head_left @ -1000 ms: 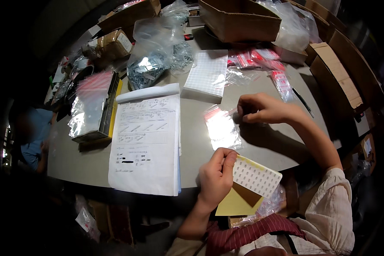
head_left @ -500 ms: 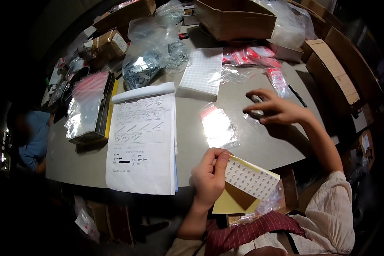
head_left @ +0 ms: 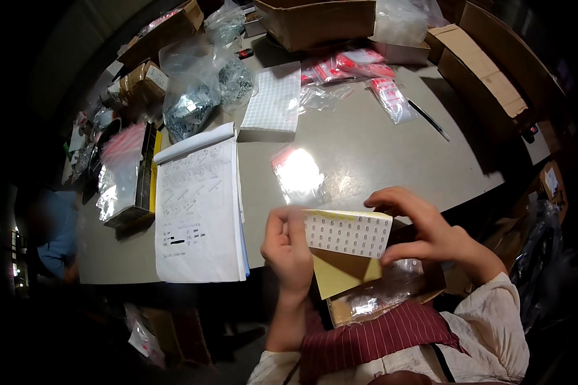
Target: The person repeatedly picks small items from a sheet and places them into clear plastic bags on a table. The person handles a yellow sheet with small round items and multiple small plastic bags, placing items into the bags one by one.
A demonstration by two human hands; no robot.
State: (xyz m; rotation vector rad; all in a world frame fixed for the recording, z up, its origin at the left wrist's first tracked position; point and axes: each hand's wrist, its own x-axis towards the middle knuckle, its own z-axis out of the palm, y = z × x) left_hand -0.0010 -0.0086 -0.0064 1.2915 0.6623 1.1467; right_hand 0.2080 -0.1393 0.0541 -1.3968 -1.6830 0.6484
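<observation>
Above my lap, my left hand (head_left: 287, 247) grips the left end of a folded sheet of small white stickers (head_left: 348, 232), the fingers closed on it. Its yellow backing (head_left: 340, 273) hangs below, partly in shadow. My right hand (head_left: 424, 231) is at the sheet's right end, thumb and fingers spread apart around its edge; whether the thumb touches the corner I cannot tell. Beyond the sheet, a stack of clear zip bags with red tops (head_left: 298, 176) lies on the table, shining with glare. Under the sheet is an open cardboard box (head_left: 430, 282) with clear bags inside.
A notepad (head_left: 196, 212) with handwriting lies left on the table (head_left: 366, 147), beside a black and yellow box (head_left: 144, 173) carrying zip bags. Farther back are bags of metal parts (head_left: 189, 106), a white gridded sheet (head_left: 271, 96), red-topped packets (head_left: 392, 99), a pen (head_left: 430, 120) and cardboard boxes (head_left: 315, 25).
My right hand has come from over the table down to the sticker sheet's right end. The small clear packet at its fingers is no longer seen. The view has shifted; the sheet is now more level.
</observation>
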